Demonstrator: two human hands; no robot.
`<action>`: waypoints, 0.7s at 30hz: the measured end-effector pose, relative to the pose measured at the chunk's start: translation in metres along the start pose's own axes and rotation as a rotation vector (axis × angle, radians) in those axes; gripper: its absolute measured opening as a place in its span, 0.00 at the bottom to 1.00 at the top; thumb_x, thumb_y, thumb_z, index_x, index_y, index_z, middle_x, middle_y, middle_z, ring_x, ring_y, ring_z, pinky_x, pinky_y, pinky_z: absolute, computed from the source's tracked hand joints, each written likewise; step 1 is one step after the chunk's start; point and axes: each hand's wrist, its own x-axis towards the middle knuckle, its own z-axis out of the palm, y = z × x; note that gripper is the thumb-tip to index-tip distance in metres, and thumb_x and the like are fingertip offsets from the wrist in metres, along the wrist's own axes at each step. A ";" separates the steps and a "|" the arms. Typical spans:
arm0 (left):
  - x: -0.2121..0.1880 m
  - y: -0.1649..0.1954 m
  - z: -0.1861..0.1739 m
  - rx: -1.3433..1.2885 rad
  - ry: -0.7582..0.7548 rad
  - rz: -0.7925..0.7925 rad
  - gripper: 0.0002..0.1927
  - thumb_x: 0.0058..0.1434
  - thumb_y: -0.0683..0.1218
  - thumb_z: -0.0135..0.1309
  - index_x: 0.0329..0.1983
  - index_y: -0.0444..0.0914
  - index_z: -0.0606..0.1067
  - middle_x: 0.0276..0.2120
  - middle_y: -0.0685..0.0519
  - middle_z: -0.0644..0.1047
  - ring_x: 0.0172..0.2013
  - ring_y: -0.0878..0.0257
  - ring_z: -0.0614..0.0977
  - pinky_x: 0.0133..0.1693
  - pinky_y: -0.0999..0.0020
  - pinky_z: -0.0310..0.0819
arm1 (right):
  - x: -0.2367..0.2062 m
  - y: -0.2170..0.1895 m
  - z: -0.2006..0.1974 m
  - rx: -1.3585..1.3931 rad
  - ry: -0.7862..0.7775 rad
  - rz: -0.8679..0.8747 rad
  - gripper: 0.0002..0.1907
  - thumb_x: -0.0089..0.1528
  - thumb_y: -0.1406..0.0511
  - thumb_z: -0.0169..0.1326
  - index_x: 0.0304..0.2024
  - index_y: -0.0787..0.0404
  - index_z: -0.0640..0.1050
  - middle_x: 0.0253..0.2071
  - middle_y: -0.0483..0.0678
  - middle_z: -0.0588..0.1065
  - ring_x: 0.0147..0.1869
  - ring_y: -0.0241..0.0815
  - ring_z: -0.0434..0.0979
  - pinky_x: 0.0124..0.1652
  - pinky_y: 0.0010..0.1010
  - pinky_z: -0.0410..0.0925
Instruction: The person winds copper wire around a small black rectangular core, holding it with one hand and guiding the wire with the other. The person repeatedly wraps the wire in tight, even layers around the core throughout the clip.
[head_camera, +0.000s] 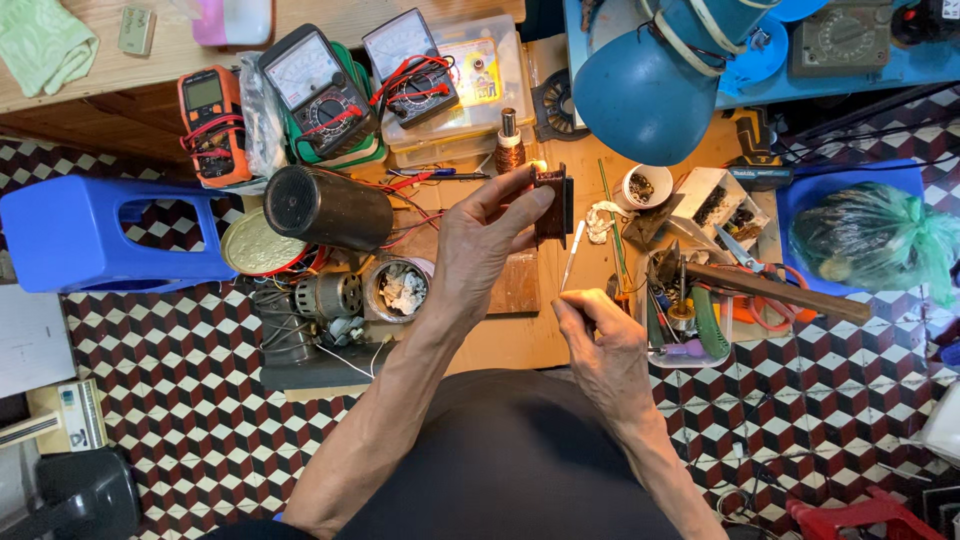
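My left hand (480, 245) is raised over the low wooden board (505, 335) and grips a small dark block-shaped part (553, 203), a transformer-like core, by its left side. My right hand (600, 345) is lower and closer to me, with its fingers pinched on a thin white stick-like tool (572, 255) that points up toward the dark part. The tool's tip ends just below the part and does not touch it. A copper wire coil (510, 150) stands upright behind the part.
Three multimeters (318, 92) lean at the back, by a black cylinder (328, 207), a small motor (328, 295) and a round tin (398, 290). A blue lamp shade (635, 95) hangs above. A tool tray with a hammer (770, 285) sits right; a blue stool (95, 235) left.
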 end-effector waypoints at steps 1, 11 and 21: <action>-0.002 0.001 0.001 -0.004 -0.010 -0.002 0.29 0.60 0.49 0.63 0.63 0.33 0.75 0.43 0.51 0.82 0.41 0.68 0.84 0.43 0.71 0.82 | 0.003 0.002 0.002 -0.005 0.004 0.012 0.06 0.65 0.69 0.56 0.41 0.67 0.79 0.30 0.47 0.76 0.29 0.33 0.72 0.30 0.26 0.66; -0.036 0.001 -0.007 0.045 -0.063 -0.051 0.28 0.61 0.51 0.61 0.62 0.33 0.75 0.42 0.51 0.82 0.41 0.68 0.84 0.45 0.70 0.83 | 0.058 0.019 0.009 0.105 -0.092 0.018 0.08 0.68 0.70 0.51 0.46 0.64 0.80 0.32 0.49 0.78 0.35 0.39 0.76 0.34 0.29 0.69; -0.052 -0.011 -0.022 0.132 -0.060 -0.143 0.32 0.58 0.55 0.61 0.61 0.34 0.75 0.43 0.49 0.83 0.41 0.67 0.85 0.44 0.71 0.83 | 0.099 -0.010 -0.006 -0.102 -0.085 -0.258 0.07 0.67 0.69 0.57 0.44 0.68 0.81 0.37 0.50 0.79 0.40 0.41 0.79 0.40 0.30 0.71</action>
